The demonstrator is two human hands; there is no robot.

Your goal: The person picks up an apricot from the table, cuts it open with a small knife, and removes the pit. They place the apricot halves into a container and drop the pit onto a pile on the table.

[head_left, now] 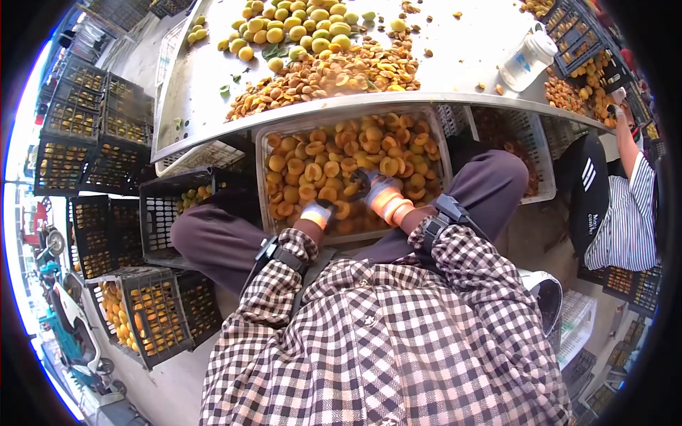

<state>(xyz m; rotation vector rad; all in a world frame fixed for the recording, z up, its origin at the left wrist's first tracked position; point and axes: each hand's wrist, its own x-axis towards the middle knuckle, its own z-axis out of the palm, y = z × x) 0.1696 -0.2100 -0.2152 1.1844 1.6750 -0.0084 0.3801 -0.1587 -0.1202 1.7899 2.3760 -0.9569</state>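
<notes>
Below the table edge sits a pale plastic crate (264, 206) full of halved orange apricots (323, 170). Both of my gloved hands are low over this fruit. My left hand (317, 212) is near the crate's front side, its dark-tipped fingers curled in beside an apricot half; what they hold is hidden. Farther in and to the right, my right hand (380, 194) wears a glove with dark fingers and an orange-and-white cuff. Its fingers are closed on an apricot (352, 189) at their tips.
On the metal table (455, 50) lie whole yellow-green apricots (298, 25), a heap of brown stones (334, 74) and a white plastic jar (529, 57). Black crates of fruit (92, 121) are stacked at left. Another person in a striped top (625, 220) works at right.
</notes>
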